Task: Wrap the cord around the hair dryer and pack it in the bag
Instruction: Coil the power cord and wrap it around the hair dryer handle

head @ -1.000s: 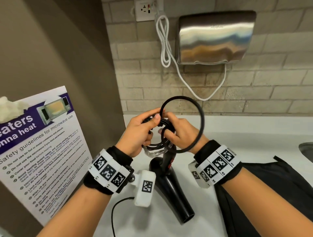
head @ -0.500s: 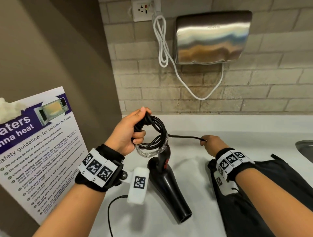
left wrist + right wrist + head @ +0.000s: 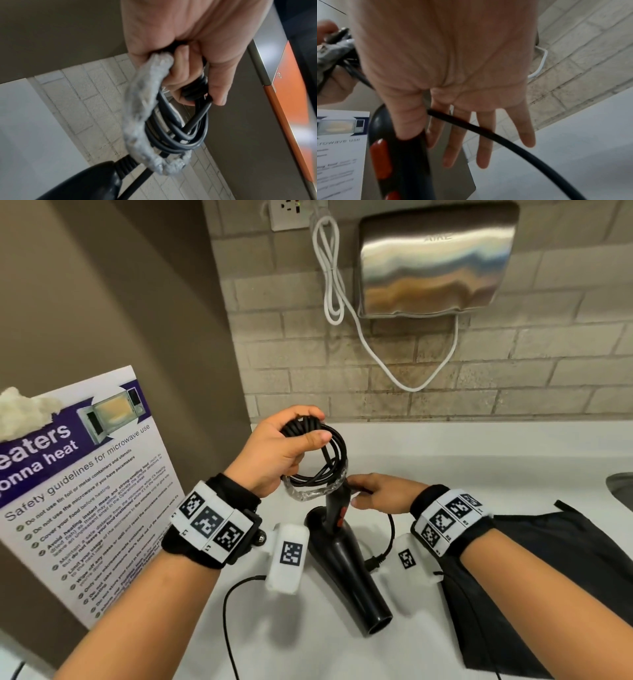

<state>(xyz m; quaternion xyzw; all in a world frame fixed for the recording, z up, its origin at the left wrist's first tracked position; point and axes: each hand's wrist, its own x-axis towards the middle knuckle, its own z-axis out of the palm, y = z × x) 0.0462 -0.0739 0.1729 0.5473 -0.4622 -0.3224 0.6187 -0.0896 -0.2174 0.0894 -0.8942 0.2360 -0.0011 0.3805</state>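
Hair dryer (image 3: 346, 563) on counter (image 3: 479, 460), bag (image 3: 534, 570) to its right, poster (image 3: 78, 474) to its left, hand dryer (image 3: 435, 258) on wall behind.

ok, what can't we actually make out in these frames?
- Bag: head view, its mouth is cut off by the frame edge and covered by the right arm.
- Right hand: in the right wrist view the cord vanishes behind the thumb, so the pinch itself is unseen.
- Hair dryer: the left wrist view shows only its blurred handle end.
- Poster: small print is too fine to read.
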